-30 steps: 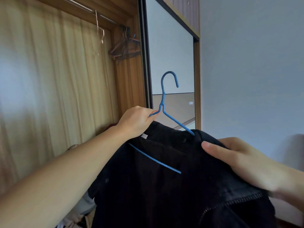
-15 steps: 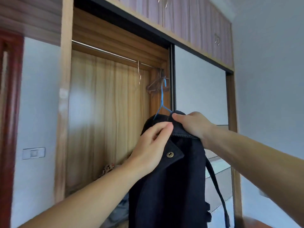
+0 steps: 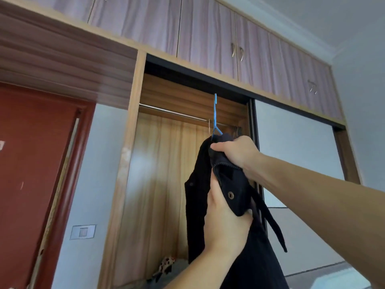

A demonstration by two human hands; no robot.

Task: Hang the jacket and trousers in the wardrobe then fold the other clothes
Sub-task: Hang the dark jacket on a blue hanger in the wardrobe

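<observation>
Head view: we grip black jacket with both hands. Right hand clutches collar; left hand bunches front below. Blue hanger mostly buried in cloth, hook raised before wardrobe rail; contact unclear. Wardrobe floor heap blurred.

Black jacket on a blue hanger, held up at the open wardrobe

The jacket is dark, heavy-looking fabric with a zipper edge and a metal snap button on a flap, draped over the hanger and bunched at the collar. It's gripped at the top and lower down at the front. The hanger's hook is raised upright, in front of the metal rail near its right end; whether it's hooked on can't be told.
</observation>
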